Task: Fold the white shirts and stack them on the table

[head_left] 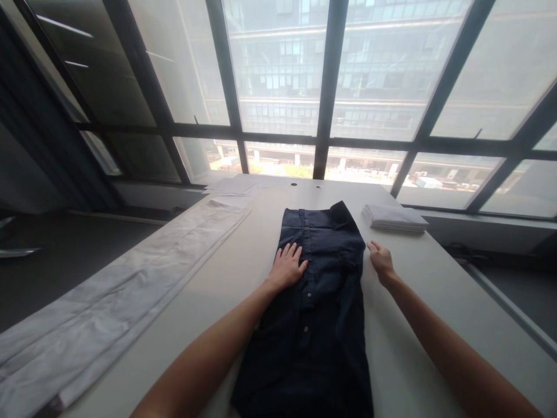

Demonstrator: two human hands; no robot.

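A dark navy garment (331, 290) with a buttoned front lies lengthwise on the white table (235, 278), its sides folded in. My left hand (288, 265) rests flat on its left part, fingers spread. At the garment's upper right edge, my right hand (380, 258) is closed in a pinch on the dark fabric, close to the corner that sticks out. Two pale buttons show down the middle of the front.
Long white cloth (126, 296) lies along the table's left side. White sheets (230, 186) are at the far left corner. A folded white stack (395, 218) sits at the back right. Large windows (282, 75) stand beyond the table's far edge.
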